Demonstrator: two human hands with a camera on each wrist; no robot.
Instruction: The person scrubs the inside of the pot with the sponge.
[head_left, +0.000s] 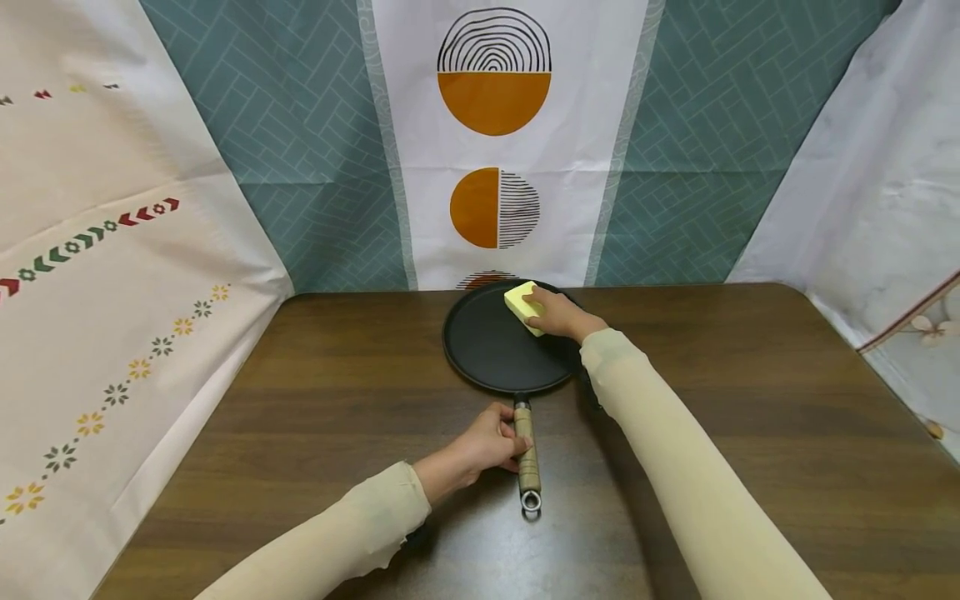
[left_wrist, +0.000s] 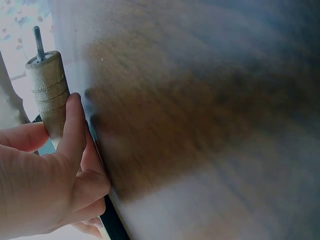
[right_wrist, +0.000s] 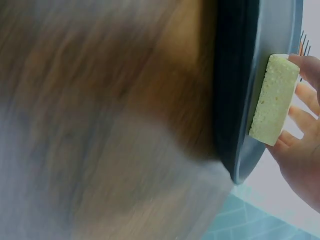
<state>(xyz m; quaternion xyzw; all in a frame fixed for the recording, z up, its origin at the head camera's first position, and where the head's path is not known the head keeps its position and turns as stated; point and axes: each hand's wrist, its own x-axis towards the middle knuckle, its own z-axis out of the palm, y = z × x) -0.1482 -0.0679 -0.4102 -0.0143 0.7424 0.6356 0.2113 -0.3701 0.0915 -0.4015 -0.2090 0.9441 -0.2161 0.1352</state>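
A flat black pan (head_left: 495,350) with a low rim lies on the table, its wooden handle (head_left: 528,454) pointing toward me. My left hand (head_left: 486,440) grips that handle near its upper half, thumb on one side and fingers on the other; the left wrist view shows the handle's ringed end (left_wrist: 47,82) beyond the fingers. On the pan's far right part sits a yellow sponge (head_left: 522,307), held by my right hand (head_left: 558,315). In the right wrist view the sponge (right_wrist: 275,100) rests against the pan's surface between thumb and fingers.
The brown wooden table (head_left: 360,367) extends to both sides of the pan. Behind it hangs a teal and white patterned cloth (head_left: 322,208). A cream embroidered cloth (head_left: 135,275) hangs on the left, a whitish one (head_left: 885,217) on the right.
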